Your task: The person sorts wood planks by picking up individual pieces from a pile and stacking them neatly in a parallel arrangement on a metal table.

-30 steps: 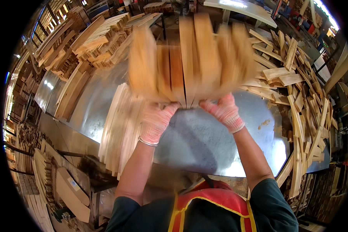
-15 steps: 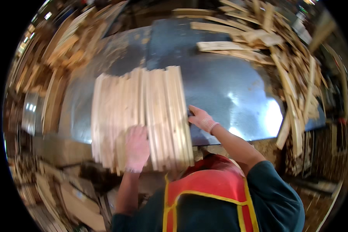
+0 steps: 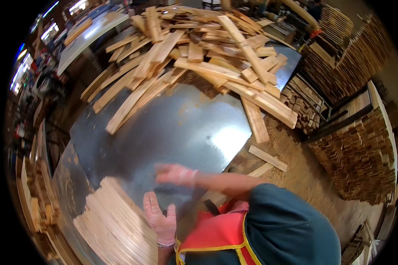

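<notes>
A row of pale wooden slats (image 3: 115, 221) lies side by side on the dark metal table (image 3: 172, 115), at the lower left. My left hand (image 3: 160, 223), in a pinkish work glove, is raised at the right edge of these slats. Its fingers stand apart and hold nothing. My right hand (image 3: 177, 175), gloved alike, reaches leftward over the bare metal just beyond the left one. Motion smears its fingers, and no piece of wood shows in it. A heap of loose wooden boards (image 3: 194, 53) lies crosswise on the far part of the table.
Long boards (image 3: 256, 117) jut over the table's right edge. Two offcuts (image 3: 267, 158) lie on the sawdust-covered floor. Tall stacks of slats (image 3: 353, 150) stand at the right, with more stacked wood (image 3: 40, 198) at the left. Another table (image 3: 88, 37) stands far left.
The view has swung to the right, bringing the board heap toward the middle. My left hand has come off the slats and opened. My right hand has left their edge.
</notes>
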Action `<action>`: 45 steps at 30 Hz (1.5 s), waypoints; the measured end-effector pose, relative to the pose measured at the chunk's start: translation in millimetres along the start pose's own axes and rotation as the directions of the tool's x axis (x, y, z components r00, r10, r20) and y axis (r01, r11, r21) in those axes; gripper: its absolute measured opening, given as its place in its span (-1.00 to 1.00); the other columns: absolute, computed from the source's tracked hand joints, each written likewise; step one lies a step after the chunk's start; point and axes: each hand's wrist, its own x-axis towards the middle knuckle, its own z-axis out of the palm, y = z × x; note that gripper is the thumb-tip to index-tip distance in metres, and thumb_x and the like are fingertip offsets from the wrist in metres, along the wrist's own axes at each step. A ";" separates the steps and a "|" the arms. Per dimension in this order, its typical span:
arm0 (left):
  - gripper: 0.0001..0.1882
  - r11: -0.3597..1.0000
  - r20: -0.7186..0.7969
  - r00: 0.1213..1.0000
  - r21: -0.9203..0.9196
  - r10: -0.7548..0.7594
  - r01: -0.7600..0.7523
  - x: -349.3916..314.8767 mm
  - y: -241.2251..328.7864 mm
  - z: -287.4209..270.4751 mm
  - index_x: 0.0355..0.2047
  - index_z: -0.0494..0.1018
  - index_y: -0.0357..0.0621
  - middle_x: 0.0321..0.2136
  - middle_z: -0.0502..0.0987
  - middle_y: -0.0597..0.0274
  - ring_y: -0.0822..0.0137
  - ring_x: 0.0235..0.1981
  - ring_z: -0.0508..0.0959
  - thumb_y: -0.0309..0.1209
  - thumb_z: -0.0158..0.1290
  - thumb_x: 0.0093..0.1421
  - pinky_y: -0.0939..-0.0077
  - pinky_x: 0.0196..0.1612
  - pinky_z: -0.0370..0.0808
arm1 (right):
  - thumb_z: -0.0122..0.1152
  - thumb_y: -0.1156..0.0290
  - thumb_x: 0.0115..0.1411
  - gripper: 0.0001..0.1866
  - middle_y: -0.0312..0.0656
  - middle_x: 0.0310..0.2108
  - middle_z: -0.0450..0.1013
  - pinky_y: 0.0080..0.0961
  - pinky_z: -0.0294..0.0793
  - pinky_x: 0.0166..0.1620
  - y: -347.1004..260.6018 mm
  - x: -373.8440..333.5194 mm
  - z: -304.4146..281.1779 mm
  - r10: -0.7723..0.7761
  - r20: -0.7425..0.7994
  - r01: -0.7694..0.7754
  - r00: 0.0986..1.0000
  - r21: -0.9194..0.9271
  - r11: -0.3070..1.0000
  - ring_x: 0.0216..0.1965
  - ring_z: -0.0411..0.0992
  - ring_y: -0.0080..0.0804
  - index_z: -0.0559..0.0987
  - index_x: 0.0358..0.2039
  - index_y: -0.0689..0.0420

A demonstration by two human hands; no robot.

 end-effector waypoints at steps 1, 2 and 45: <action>-0.15 1.000 0.027 1.000 -0.005 -0.005 0.005 3.9 -1.2 15.4 0.41 0.26 -0.27 0.40 0.24 -0.19 -0.22 0.40 0.27 -0.35 0.30 0.13 0.00 0.44 0.22 | 0.34 0.02 0.30 -0.19 0.05 0.32 0.44 -0.31 0.34 0.39 -14.9 -15.2 -56.3 -0.066 -0.124 0.067 0.990 0.006 0.998 0.32 0.41 -0.16 0.31 0.44 0.13; -0.15 1.000 0.071 0.997 -0.023 0.008 -0.006 15.3 2.0 36.4 0.41 0.26 -0.27 0.40 0.24 -0.19 -0.23 0.39 0.27 -0.34 0.30 0.13 0.00 0.44 0.22 | 0.41 0.02 0.25 -0.14 0.01 0.30 0.44 -0.30 0.39 0.36 -17.5 -25.3 -131.2 -0.026 -0.216 0.007 0.976 -0.090 0.996 0.28 0.44 -0.22 0.34 0.43 0.17; -0.14 0.598 0.175 0.658 -0.296 -0.732 0.745 160.6 8.1 131.5 0.40 0.30 -0.15 0.37 0.35 -0.10 -0.03 0.32 0.42 0.00 0.28 0.19 0.20 0.35 0.37 | 0.63 0.02 -0.10 0.27 0.23 0.33 0.25 -0.18 0.33 0.38 13.7 23.5 -187.3 0.084 -0.258 -0.199 0.962 -0.460 0.865 0.35 0.28 0.14 0.09 0.54 0.04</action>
